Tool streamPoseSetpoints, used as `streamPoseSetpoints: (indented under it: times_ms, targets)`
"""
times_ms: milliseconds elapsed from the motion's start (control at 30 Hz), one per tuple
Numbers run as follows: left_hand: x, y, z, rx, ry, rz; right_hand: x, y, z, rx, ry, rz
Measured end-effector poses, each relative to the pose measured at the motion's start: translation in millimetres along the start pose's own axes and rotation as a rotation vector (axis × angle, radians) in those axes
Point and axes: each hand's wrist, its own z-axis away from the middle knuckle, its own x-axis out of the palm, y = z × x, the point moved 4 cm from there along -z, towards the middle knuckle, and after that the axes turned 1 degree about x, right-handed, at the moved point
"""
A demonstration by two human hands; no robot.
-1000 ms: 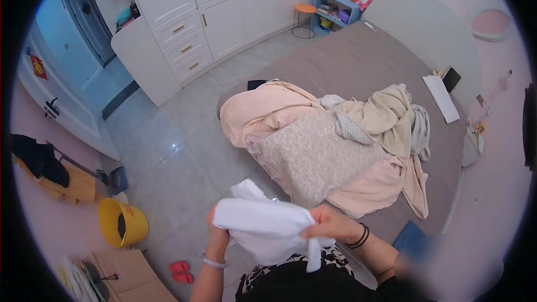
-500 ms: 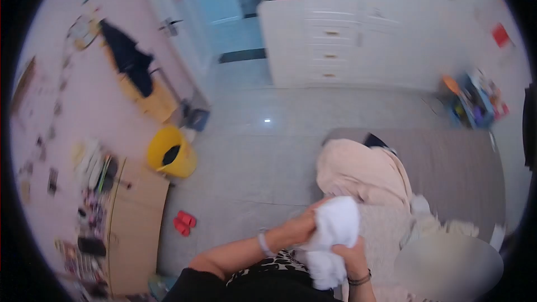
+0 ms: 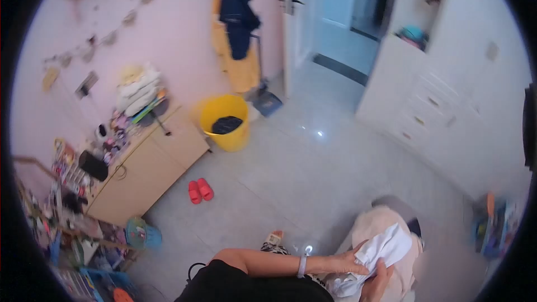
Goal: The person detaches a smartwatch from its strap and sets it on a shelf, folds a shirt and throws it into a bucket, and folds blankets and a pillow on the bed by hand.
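Observation:
A bunched white cloth (image 3: 389,248), perhaps a garment, is held between my two hands at the lower right. My left hand (image 3: 345,262), with a pale band on its wrist, is closed on the cloth's left side. Just to the right, the fingers of my right hand (image 3: 379,284) grip the lower part of it. Folds hide the cloth's full shape and some of my fingertips. Beneath and behind it lies a cream blanket (image 3: 373,221) on the bed.
Red slippers (image 3: 200,190) lie on the tiled floor. A yellow bin (image 3: 232,140) with a dark liner stands by a cluttered wooden cabinet (image 3: 142,179). Beside the cabinet is a small blue-green bin (image 3: 142,234). White wardrobes (image 3: 447,117) line the right, near an open door (image 3: 293,33).
My view has turned left, bringing more of the cabinet and shelf side into sight. Both hands still hold the white cloth, now lower and farther right in view, and its folds lie differently.

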Motion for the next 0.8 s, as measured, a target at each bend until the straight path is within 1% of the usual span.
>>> streamPoseSetpoints:
  times_ms: [33, 100, 133, 167, 233, 267, 300, 367, 400, 433, 500, 533, 567, 600, 633, 667, 700, 733, 767, 800]
  targets:
    - [-26, 17, 7, 0.039, 0.05, -0.013, 31, 3, -9, 0.009, -0.064, 0.002]
    - [-76, 44, 27, 0.028, 0.18, -0.139, 83, 14, -19, 0.17, -0.159, 0.467]
    - [-100, 61, 43, 0.011, 0.216, -0.189, 115, 22, -23, 0.095, -0.275, 0.556]
    - [-119, 72, 58, 0.029, 0.251, -0.19, 139, 33, -28, 0.096, -0.314, 0.562]
    - [-164, 94, 94, -0.034, 0.506, -0.265, 195, 52, -30, -0.107, -0.461, 0.801]
    - [-186, 93, 104, 0.04, 0.533, -0.241, 221, 61, -31, -0.217, -0.529, 0.907]
    - [-210, 90, 114, 0.05, 0.559, -0.247, 242, 72, -34, -0.222, -0.558, 0.898]
    - [-244, 100, 135, 0.078, 0.689, -0.372, 272, 100, -35, -0.211, -0.726, 1.219]
    - [-261, 97, 141, -0.014, 0.671, -0.351, 288, 104, -34, -0.491, -0.666, 1.349]
    - [-269, 108, 147, -0.024, 0.658, -0.331, 297, 108, -37, -0.474, -0.658, 1.37]
    - [-287, 132, 153, -0.063, 0.641, -0.425, 320, 109, -45, -0.624, -0.738, 1.533]
    - [-294, 142, 154, -0.064, 0.632, -0.406, 322, 112, -58, -0.536, -0.796, 1.485]
    - [-303, 154, 158, -0.094, 0.726, -0.54, 322, 117, -77, -0.527, -0.8, 1.503]
    - [-312, 161, 160, -0.128, 0.823, -0.676, 319, 122, -99, -0.527, -0.784, 1.39]
    - [-323, 158, 157, -0.138, 0.823, -0.656, 318, 124, -113, -0.522, -0.767, 1.277]
    - [-335, 159, 156, -0.083, 0.935, -0.815, 326, 121, -126, -0.154, -0.589, 1.031]
    - [-343, 161, 156, -0.026, 1.04, -0.979, 339, 121, -137, -0.134, -0.584, 1.044]
    - [-347, 165, 154, -0.039, 1.03, -0.969, 352, 124, -150, -0.061, -0.629, 0.971]
    - [-353, 173, 152, -0.036, 0.991, -0.834, 364, 127, -162, 0.004, -0.672, 0.89]
    - [-361, 180, 147, -0.027, 0.959, -0.706, 375, 133, -170, 0.052, -0.695, 1.034]
